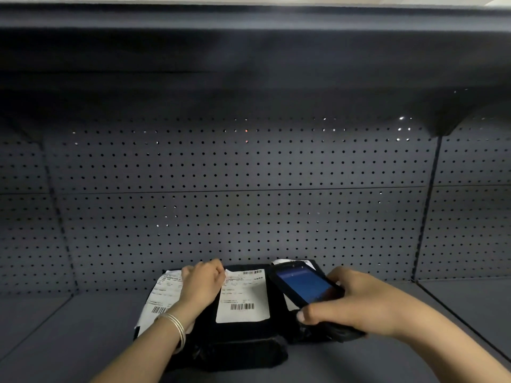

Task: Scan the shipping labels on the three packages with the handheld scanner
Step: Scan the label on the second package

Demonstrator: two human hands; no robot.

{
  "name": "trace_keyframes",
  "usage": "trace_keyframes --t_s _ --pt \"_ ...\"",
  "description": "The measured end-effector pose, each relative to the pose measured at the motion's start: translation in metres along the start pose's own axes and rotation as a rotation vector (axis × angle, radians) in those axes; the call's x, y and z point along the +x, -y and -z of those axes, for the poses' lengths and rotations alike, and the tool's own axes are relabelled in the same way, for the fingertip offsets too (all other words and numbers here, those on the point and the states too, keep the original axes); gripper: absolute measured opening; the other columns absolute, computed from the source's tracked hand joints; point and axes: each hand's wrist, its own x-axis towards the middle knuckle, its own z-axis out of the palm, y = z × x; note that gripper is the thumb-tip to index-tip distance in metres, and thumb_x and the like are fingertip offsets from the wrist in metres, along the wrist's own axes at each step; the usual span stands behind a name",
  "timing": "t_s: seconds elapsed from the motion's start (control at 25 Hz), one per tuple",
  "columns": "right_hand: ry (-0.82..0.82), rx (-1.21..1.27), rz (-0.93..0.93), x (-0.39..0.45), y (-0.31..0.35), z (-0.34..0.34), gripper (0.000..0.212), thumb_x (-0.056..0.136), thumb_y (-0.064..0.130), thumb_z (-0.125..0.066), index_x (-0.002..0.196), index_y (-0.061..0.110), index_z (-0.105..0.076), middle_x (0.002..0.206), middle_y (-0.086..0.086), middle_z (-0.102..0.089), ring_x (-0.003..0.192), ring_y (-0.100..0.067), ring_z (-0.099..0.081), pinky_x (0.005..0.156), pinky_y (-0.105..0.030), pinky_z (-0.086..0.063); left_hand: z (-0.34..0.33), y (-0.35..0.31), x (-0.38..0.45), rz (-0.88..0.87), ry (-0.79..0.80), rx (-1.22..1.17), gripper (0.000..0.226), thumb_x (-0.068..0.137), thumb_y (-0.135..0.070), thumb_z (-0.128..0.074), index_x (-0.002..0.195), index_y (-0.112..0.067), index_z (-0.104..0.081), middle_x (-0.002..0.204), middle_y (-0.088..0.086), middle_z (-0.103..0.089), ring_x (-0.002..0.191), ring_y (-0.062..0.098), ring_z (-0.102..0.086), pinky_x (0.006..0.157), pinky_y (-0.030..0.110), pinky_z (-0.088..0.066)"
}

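Note:
Black plastic packages lie side by side on a dark grey shelf. The middle package (243,335) carries a white shipping label (243,295) with barcodes, fully in view. The left package's label (163,295) is partly covered by my left hand (203,284), which rests on the packages with fingers curled at the far edge. My right hand (356,302) holds the black handheld scanner (304,284), its blue screen lit and facing up, over the right package (309,263), whose label is mostly hidden behind the scanner.
A perforated dark back panel (249,203) rises right behind the packages. An upper shelf (249,51) overhangs the space. Vertical uprights (427,217) divide the bays. The shelf surface (83,341) extends to the left and right of the packages.

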Motion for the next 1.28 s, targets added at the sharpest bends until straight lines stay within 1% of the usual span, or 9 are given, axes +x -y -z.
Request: trace_keyframes --t_s 0.28,0.44,0.56,0.68,0.76,0.88,0.96,1.08,1.28 --pt "-0.006 -0.026 -0.005 -0.004 0.011 -0.003 0.058 0.054 0.053 -0.087 0.099 0.027 -0.061 0.074 0.013 -0.071 0.065 -0.005 -0.065 0.064 -0.022 -0.051 0.010 -0.004 -0.007 -0.073 -0.102 -0.014 0.015 0.094 -0.033 -0.050 0.082 -0.023 -0.052 0.064 -0.010 -0.055 0.074 0.014 -0.057 0.081 0.031 -0.026" --pt "-0.016 -0.057 0.007 -0.011 0.012 0.002 0.052 0.061 0.053 -0.087 0.099 0.029 -0.059 0.082 0.011 -0.073 0.067 -0.002 -0.064 0.060 -0.018 -0.047 0.008 -0.007 -0.005 0.127 0.085 0.069 0.032 0.092 -0.050 -0.043 0.080 -0.021 -0.045 0.076 -0.002 -0.068 0.077 0.021 -0.062 0.089 0.040 -0.034" --pt "-0.010 -0.062 0.001 -0.016 0.009 0.005 0.052 0.064 0.051 -0.086 0.103 0.029 -0.059 0.080 0.014 -0.068 0.069 0.000 -0.063 0.058 -0.017 -0.045 0.003 -0.011 -0.004 0.148 0.154 0.071 0.034 0.095 -0.042 -0.039 0.068 -0.023 -0.037 0.070 -0.004 -0.057 0.085 0.024 -0.061 0.092 0.041 -0.035" --pt "-0.014 -0.056 -0.006 -0.019 0.005 0.007 0.056 0.063 0.052 -0.086 0.106 0.028 -0.060 0.081 0.014 -0.069 0.073 -0.002 -0.065 0.064 -0.019 -0.048 0.002 -0.014 -0.006 0.074 0.088 -0.090 0.035 0.097 -0.035 -0.042 0.065 -0.022 -0.035 0.058 -0.007 -0.045 0.061 0.018 -0.049 0.072 0.035 -0.036" --pt "-0.014 -0.061 -0.005 -0.021 0.004 0.010 0.055 0.063 0.051 -0.086 0.105 0.027 -0.060 0.085 0.012 -0.070 0.072 -0.004 -0.065 0.063 -0.019 -0.048 0.009 -0.021 -0.010 0.027 0.018 -0.234 0.033 0.097 -0.033 -0.045 0.066 -0.019 -0.039 0.066 -0.006 -0.044 0.057 0.014 -0.040 0.059 0.032 -0.035" --pt "-0.006 -0.048 0.012 -0.025 0.006 0.011 0.055 0.062 0.050 -0.088 0.104 0.027 -0.060 0.083 0.012 -0.072 0.069 -0.004 -0.065 0.062 -0.020 -0.049 0.029 -0.039 -0.016 -0.056 -0.148 -0.288 0.026 0.096 -0.033 -0.046 0.076 -0.017 -0.048 0.100 -0.009 -0.044 0.069 0.012 -0.052 0.062 0.034 -0.047" --pt "-0.010 -0.057 0.024 -0.028 0.009 0.012 0.060 0.058 0.052 -0.087 0.104 0.026 -0.060 0.088 0.008 -0.075 0.078 -0.009 -0.071 0.072 -0.027 -0.056 0.042 -0.049 -0.022 -0.135 -0.244 -0.246 0.023 0.096 -0.033 -0.046 0.081 -0.015 -0.050 0.115 -0.017 -0.039 0.071 0.009 -0.055 0.058 0.032 -0.049" --pt "-0.019 -0.114 0.037 -0.037 0.015 0.014 0.064 0.056 0.055 -0.086 0.105 0.025 -0.059 0.098 0.003 -0.077 0.092 -0.013 -0.074 0.085 -0.035 -0.060 0.057 -0.054 -0.032 -0.256 -0.330 -0.153 0.022 0.095 -0.030 -0.048 0.079 -0.015 -0.048 0.121 -0.018 -0.043 0.058 0.005 -0.049 0.046 0.018 -0.031" --pt "-0.046 -0.278 0.053 -0.061 0.021 0.020 0.063 0.052 0.062 -0.082 0.099 0.027 -0.057 0.093 0.009 -0.071 0.085 -0.008 -0.069 0.082 -0.032 -0.060 0.067 -0.055 -0.050 -0.291 -0.374 -0.158 0.024 0.094 -0.030 -0.051 0.075 -0.017 -0.047 0.124 -0.008 -0.056 0.073 0.008 -0.050 0.052 0.015 -0.031"
